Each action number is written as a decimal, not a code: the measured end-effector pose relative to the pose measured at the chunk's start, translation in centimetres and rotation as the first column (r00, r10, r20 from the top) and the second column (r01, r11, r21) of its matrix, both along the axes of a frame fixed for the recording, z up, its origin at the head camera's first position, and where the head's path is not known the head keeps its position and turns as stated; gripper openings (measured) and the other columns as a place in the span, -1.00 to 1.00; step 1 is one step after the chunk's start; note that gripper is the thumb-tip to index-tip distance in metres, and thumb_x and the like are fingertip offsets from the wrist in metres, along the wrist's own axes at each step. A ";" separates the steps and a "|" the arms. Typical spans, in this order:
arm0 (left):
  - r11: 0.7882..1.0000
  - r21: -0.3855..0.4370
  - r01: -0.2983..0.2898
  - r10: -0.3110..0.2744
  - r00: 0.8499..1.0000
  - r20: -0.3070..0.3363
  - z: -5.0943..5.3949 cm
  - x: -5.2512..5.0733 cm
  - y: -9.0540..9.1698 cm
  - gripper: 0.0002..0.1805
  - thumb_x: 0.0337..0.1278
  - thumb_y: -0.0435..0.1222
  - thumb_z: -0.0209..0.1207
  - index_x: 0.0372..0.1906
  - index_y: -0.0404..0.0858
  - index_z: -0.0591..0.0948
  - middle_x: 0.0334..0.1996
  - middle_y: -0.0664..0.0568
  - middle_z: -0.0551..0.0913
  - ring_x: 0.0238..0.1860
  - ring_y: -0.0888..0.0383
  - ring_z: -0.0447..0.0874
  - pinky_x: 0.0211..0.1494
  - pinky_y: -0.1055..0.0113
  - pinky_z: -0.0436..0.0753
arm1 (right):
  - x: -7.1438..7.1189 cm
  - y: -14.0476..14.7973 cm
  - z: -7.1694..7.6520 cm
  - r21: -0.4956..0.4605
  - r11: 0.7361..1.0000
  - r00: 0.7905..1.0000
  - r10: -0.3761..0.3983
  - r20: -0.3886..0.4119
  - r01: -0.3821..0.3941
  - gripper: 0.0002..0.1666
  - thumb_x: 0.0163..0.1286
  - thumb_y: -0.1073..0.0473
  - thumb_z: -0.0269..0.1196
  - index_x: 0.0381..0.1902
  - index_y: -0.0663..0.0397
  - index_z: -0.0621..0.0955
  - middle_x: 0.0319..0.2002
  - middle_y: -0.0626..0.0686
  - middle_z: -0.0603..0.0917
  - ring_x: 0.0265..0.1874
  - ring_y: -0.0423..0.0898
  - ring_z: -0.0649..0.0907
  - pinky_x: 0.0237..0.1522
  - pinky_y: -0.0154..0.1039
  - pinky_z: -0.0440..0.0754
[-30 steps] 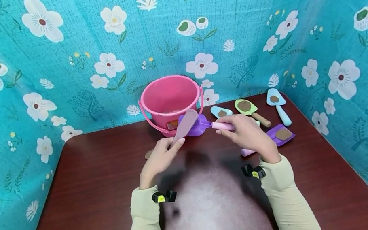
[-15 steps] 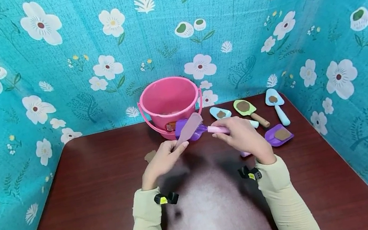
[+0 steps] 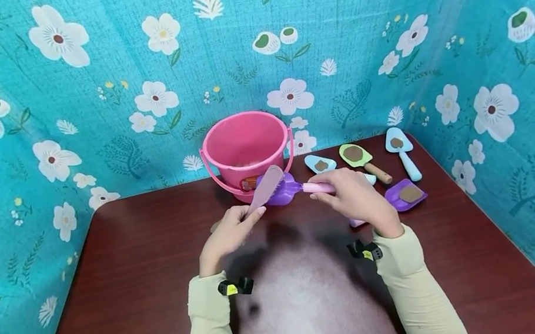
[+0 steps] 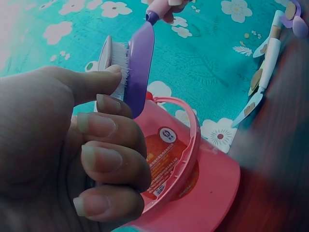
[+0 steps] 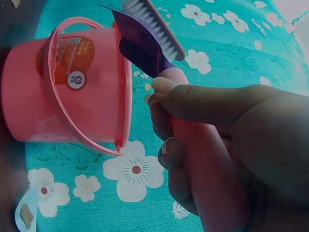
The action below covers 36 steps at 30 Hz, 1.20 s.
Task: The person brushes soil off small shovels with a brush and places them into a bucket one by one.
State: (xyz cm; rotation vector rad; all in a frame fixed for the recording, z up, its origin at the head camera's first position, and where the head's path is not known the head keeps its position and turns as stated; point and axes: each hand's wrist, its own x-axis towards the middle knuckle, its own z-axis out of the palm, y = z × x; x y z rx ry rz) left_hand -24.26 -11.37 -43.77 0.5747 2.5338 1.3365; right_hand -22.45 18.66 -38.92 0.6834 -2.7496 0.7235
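My left hand (image 3: 226, 235) holds a mauve-pink brush (image 3: 270, 181) by its handle, with the white bristles (image 4: 120, 53) facing right. My right hand (image 3: 355, 194) grips the pink handle (image 5: 205, 159) of a small purple shovel (image 3: 287, 191). In the left wrist view, the bristles touch the shovel's blade (image 4: 141, 63). Both tools are raised in front of the pink bucket (image 3: 233, 178), whose handle hangs down at the front. The left fingers hide the brush's handle end.
Behind the right hand lie a short blue shovel (image 3: 313, 160), a green shovel (image 3: 348, 148), a blue trowel (image 3: 398, 135) and another purple shovel (image 3: 395, 199), all with brown patches. A brown piece (image 3: 214, 227) lies partly behind the left hand. Floral cloth (image 3: 100, 101) surrounds the dark table (image 3: 122, 288).
The brush first shifted right and down over the shovel's blade, then back left. The shovel has lowered slightly toward the left since a second ago. Both hands keep their grip.
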 end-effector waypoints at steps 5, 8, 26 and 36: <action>1.000 0.008 -0.021 0.021 0.999 0.040 -0.4 0.0 -0.3 -0.45 0.42 0.17 0.10 -0.48 -0.21 0.49 -0.67 0.06 0.33 -0.64 0.16 0.23 -0.56 0.32 0.21 | 0.1 0.2 0.1 -0.013 1.000 1.000 0.000 0.011 0.000 -0.68 0.31 0.05 0.44 0.01 -0.05 0.76 -0.22 -0.01 0.78 -0.28 -0.04 0.69 -0.24 0.01 0.62; 0.999 0.037 -0.016 0.014 0.999 0.047 -0.5 -0.1 -0.4 -0.44 0.42 0.15 0.10 -0.48 -0.24 0.48 -0.69 0.06 0.32 -0.65 0.16 0.20 -0.56 0.33 0.20 | 0.2 0.3 0.2 -0.018 1.000 1.000 0.000 0.014 0.001 -0.66 0.31 0.06 0.44 0.03 -0.03 0.76 -0.20 0.00 0.78 -0.26 -0.04 0.70 -0.23 0.00 0.62; 0.999 0.010 -0.033 0.032 0.997 0.065 -0.5 -0.2 -0.4 -0.39 0.37 0.21 0.11 -0.46 -0.27 0.48 -0.68 0.05 0.33 -0.65 0.16 0.22 -0.58 0.32 0.21 | 0.0 0.5 0.2 -0.009 1.000 0.999 0.002 0.050 -0.001 -0.65 0.33 0.05 0.43 0.05 -0.03 0.74 -0.21 -0.02 0.77 -0.30 -0.07 0.65 -0.25 -0.06 0.59; 1.000 0.009 0.006 -0.006 1.000 0.015 -0.2 -0.1 0.5 -0.44 0.39 0.19 0.12 -0.50 -0.21 0.48 -0.67 0.07 0.32 -0.63 0.18 0.24 -0.56 0.34 0.23 | 0.0 0.4 0.3 -0.017 1.000 0.998 0.005 0.060 -0.004 -0.70 0.31 0.04 0.44 -0.02 -0.07 0.76 -0.28 -0.06 0.75 -0.33 -0.10 0.64 -0.27 -0.08 0.59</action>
